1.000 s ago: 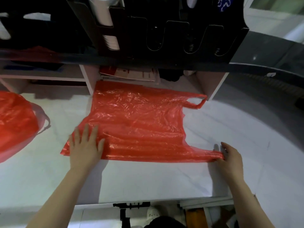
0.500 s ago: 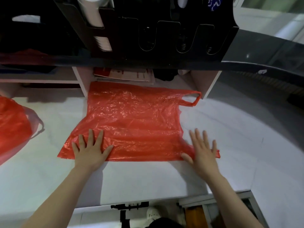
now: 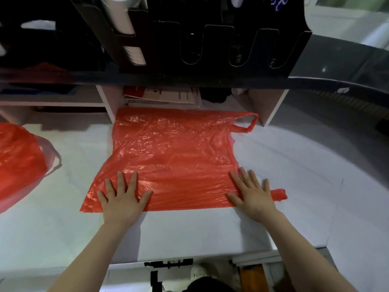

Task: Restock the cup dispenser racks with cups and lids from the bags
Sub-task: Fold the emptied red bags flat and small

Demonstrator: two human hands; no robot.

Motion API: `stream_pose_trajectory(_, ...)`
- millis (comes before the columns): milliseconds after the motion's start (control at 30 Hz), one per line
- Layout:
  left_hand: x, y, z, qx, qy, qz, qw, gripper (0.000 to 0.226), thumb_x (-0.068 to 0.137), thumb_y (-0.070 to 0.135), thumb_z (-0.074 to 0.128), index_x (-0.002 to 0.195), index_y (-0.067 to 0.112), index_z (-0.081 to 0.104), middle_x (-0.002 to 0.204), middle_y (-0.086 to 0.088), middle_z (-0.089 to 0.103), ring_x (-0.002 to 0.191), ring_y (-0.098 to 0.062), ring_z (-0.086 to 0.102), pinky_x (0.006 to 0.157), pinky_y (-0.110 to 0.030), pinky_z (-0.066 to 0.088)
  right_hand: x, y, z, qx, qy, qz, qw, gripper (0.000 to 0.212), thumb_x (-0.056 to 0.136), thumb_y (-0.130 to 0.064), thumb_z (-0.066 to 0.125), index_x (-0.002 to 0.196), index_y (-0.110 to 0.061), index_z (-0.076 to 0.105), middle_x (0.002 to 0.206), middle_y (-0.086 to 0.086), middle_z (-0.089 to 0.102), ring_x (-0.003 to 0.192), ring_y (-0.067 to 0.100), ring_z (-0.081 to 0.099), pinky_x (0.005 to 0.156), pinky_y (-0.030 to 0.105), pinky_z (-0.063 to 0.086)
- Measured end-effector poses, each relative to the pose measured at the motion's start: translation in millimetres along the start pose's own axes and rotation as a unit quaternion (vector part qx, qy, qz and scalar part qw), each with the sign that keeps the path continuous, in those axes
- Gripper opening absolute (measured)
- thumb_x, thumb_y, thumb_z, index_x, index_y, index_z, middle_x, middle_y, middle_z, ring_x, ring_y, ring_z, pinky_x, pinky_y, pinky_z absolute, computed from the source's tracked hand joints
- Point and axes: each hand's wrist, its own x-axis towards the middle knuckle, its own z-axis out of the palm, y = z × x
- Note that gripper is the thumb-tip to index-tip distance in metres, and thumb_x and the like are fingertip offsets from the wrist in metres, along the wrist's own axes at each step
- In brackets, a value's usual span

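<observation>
Both hands, left hand and right hand, press spread fingers flat on the empty red bag's near edge, smoothing it against the worktop.

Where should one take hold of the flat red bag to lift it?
Take the far handle loop of the red plastic bag, coming from the right: it stands open and free. The right hand is nearest; both hands lie flat.
</observation>
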Motion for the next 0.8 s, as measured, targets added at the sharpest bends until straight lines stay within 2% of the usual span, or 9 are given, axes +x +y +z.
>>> stream_pose_trajectory(133, -15.1, 8.8, 2.6, 0.001, 0.001, -0.007, 1.0, 0.088, 0.071, 0.081, -0.004, 0.148, 0.039, -0.011, 0.159, -0.005, -0.012, 0.143, -0.04, -0.01, 0.112, -0.059, -0.004, -0.1, -4.3, -14.3, -0.012, 0.014, 0.024, 1.0, 0.065, 0.096, -0.057, 0.023, 0.15, -0.037, -0.006, 0.16, -0.001, -0.015, 0.145, 0.024, -0.018, 0.111, 0.064, -0.007)
stream_pose_trajectory(233, -27.6, 12.3, 3.4, 0.02, -0.022, -0.004, 1.0, 0.091, 0.07, 0.083, -0.006, 0.147, 0.037, -0.015, 0.159, -0.006, -0.011, 0.143, -0.041, -0.008, 0.113, -0.059, 0.0, 5.3, -43.2, -15.0, 0.013, 0.094, -0.051, 0.994, 0.068, 0.095, -0.054, 0.031, 0.152, -0.033, -0.001, 0.158, -0.002, -0.018, 0.143, 0.022, -0.025, 0.108, 0.056, -0.016)
stream_pose_trajectory(300, -39.3, 12.7, 0.0, 0.05, -0.021, 0.013, 0.998, 0.094, 0.069, 0.085, -0.009, 0.148, 0.035, -0.013, 0.16, -0.006, -0.002, 0.143, -0.04, 0.004, 0.112, -0.057, 0.01, 12.4, -68.1, -11.2, 0.024, 0.088, -0.119, 0.989, 0.069, 0.094, -0.055, 0.035, 0.152, -0.035, 0.002, 0.158, -0.005, -0.018, 0.141, 0.017, -0.027, 0.11, 0.051, -0.016)
stream_pose_trajectory(400, -48.5, 11.5, -22.4, 0.049, 0.056, 0.027, 0.997, 0.097, 0.072, 0.082, 0.006, 0.146, 0.024, 0.033, 0.142, -0.012, 0.045, 0.117, -0.041, 0.047, 0.09, -0.054, 0.039, 23.8, -81.0, -4.5, 0.035, 0.037, -0.152, 0.987, 0.069, 0.094, -0.055, 0.038, 0.152, -0.035, 0.007, 0.159, -0.003, -0.014, 0.145, 0.018, -0.017, 0.113, 0.05, -0.011)
stream_pose_trajectory(500, -40.8, 7.3, -36.0, 0.019, 0.187, 0.067, 0.98, 0.064, 0.08, 0.055, 0.034, 0.122, 0.015, 0.061, 0.116, -0.013, 0.061, 0.097, -0.039, 0.056, 0.074, -0.051, 0.044, 28.4, -71.2, -0.2, 0.044, 0.018, -0.146, 0.988, 0.067, 0.094, -0.057, 0.038, 0.151, -0.035, 0.013, 0.161, -0.003, -0.001, 0.147, 0.018, -0.006, 0.115, 0.05, -0.004)
stream_pose_trajectory(567, -28.9, 7.2, -40.2, 0.011, 0.237, 0.1, 0.966, 0.05, 0.082, 0.04, 0.038, 0.115, 0.012, 0.064, 0.116, -0.014, 0.061, 0.1, -0.038, 0.054, 0.077, -0.051, 0.044, 27.8, -66.4, -1.8, 0.037, 0.053, -0.147, 0.987, 0.061, 0.093, -0.055, 0.04, 0.148, -0.031, 0.027, 0.159, -0.003, 0.015, 0.147, 0.019, 0.004, 0.115, 0.05, 0.0)
stream_pose_trajectory(667, -8.3, 10.5, -38.2, -0.015, 0.196, 0.123, 0.973, 0.052, 0.081, 0.036, 0.052, 0.122, 0.005, 0.059, 0.129, -0.024, 0.053, 0.117, -0.045, 0.048, 0.093, -0.056, 0.042, 32.1, -72.4, -9.5, 0.033, 0.128, -0.151, 0.98, 0.05, 0.094, -0.049, 0.044, 0.137, -0.023, 0.045, 0.149, 0.004, 0.034, 0.144, 0.026, 0.014, 0.116, 0.05, 0.002)
stream_pose_trajectory(733, -2.9, 19.8, -29.9, -0.014, 0.147, 0.132, 0.98, 0.061, 0.08, 0.041, 0.059, 0.129, 0.006, 0.055, 0.136, -0.025, 0.048, 0.126, -0.047, 0.042, 0.102, -0.059, 0.037, 39.4, -83.2, -12.1, 0.039, 0.153, -0.168, 0.973, 0.05, 0.093, -0.045, 0.048, 0.137, -0.022, 0.045, 0.15, 0.008, 0.033, 0.145, 0.029, 0.013, 0.117, 0.048, 0.002)
stream_pose_trajectory(800, -2.7, 33.2, -21.7, 0.007, 0.11, 0.148, 0.983, 0.067, 0.082, 0.053, 0.044, 0.134, 0.013, 0.053, 0.14, -0.017, 0.048, 0.131, -0.044, 0.039, 0.106, -0.057, 0.031, 50.4, -97.8, -13.0, 0.048, 0.154, -0.193, 0.968, 0.054, 0.093, -0.043, 0.049, 0.143, -0.024, 0.039, 0.156, 0.007, 0.022, 0.147, 0.027, 0.006, 0.117, 0.045, 0.0)
